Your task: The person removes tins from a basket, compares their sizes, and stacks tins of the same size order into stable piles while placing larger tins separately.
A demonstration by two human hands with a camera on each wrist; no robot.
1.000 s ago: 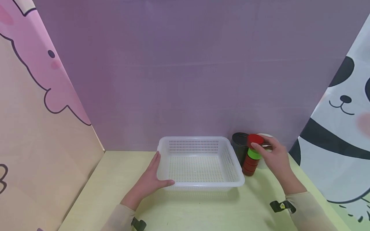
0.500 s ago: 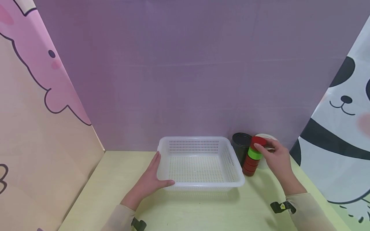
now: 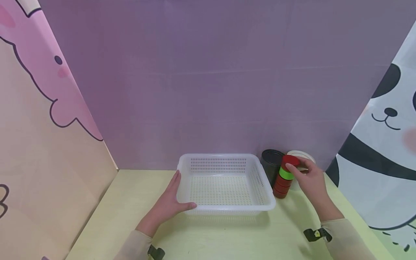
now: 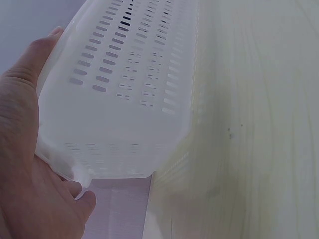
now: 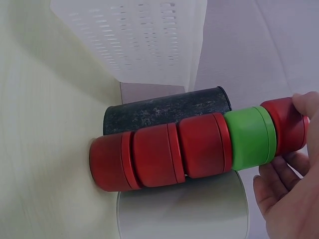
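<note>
My right hand (image 3: 310,179) pinches a small red tin (image 5: 285,125) between thumb and fingers, at the top of a stack of similar tins. Directly beneath it is a bright green tin (image 5: 250,138), and below that come 3 dark red tins (image 5: 157,155). In the right wrist view the top tin sits slightly off line from the green one. At the left front corner of a white plastic basket (image 3: 227,208), my left hand (image 3: 168,203) grips the rim, the thumb along the front and the fingers on the left side. The basket holds nothing.
Behind the stack, against the purple backdrop, stand a black can (image 3: 271,165) and a white can (image 5: 184,211). The stack is close to the basket's right side. Pale wood tabletop (image 3: 221,238) stretches in front, with printed panels at both sides.
My right hand has brought the top red tin slightly right and down onto the green tin, then stayed almost still. The left hand and basket have not moved.
</note>
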